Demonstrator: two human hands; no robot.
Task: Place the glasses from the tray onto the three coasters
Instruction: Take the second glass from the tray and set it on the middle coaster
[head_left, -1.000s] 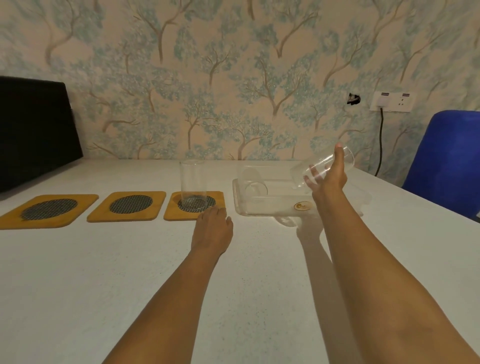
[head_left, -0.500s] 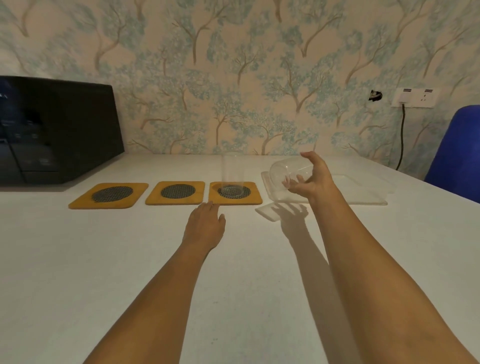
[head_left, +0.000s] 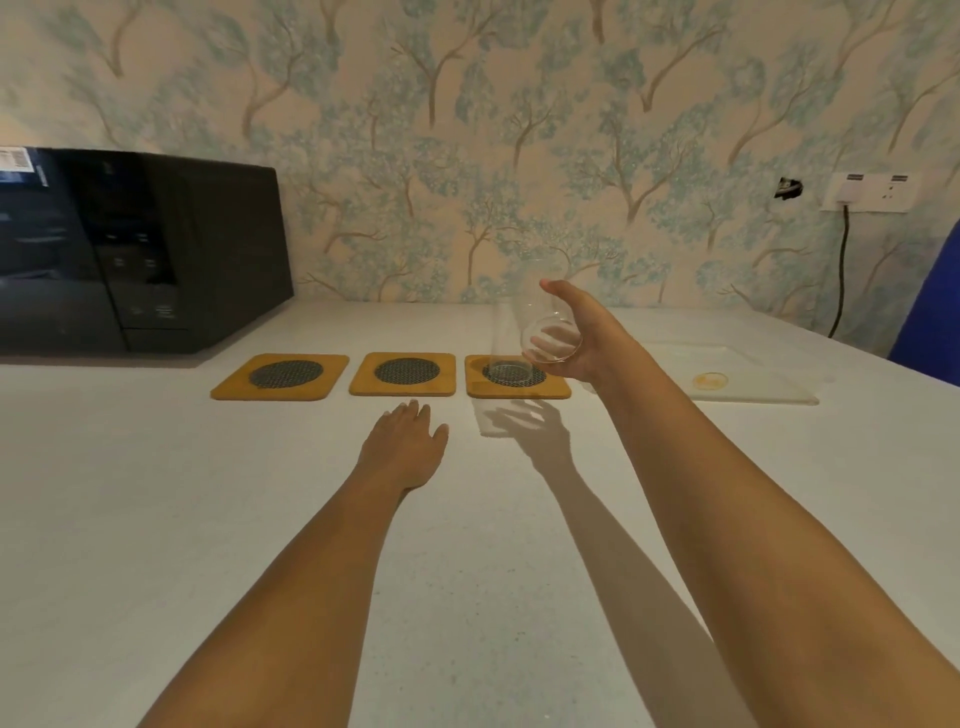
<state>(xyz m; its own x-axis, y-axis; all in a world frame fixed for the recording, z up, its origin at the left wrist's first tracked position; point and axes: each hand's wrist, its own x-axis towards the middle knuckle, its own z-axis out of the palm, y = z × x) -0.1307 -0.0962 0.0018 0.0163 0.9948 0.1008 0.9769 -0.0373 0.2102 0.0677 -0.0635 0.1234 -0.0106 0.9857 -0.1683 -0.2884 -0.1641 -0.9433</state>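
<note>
**Second glass in the air, two coasters waiting**

Hands first: the right hand (head_left: 582, 338) is curled around a clear glass (head_left: 548, 327), thumb over the top side and fingers (head_left: 553, 340) showing through the wall, with the glass tipped so that one round end faces the camera. It hangs above the surface (head_left: 208, 519), just over the right edge of the right coaster (head_left: 519, 376). The left hand (head_left: 408, 447) lies flat on the surface, palm down, fingers loosely spread, holding nothing; it sits just in front of the middle coaster (head_left: 402, 372).

One glass already stands upright on the right coaster (head_left: 509, 343), faint against the wall. The middle coaster and the left coaster (head_left: 283, 375) are bare. The tray (head_left: 753, 382) lies to the right; whether another glass is on it cannot be told, since clear glass on a pale tray is hard to make out.

By my reading, this is the carrying step for the second glass. The next move calls for passing left, clear of the standing glass, which is very close to the one in hand, then turning the held glass upright and lowering it onto the mesh disc of the middle coaster. A knock against the standing glass is the likely risk.
</note>
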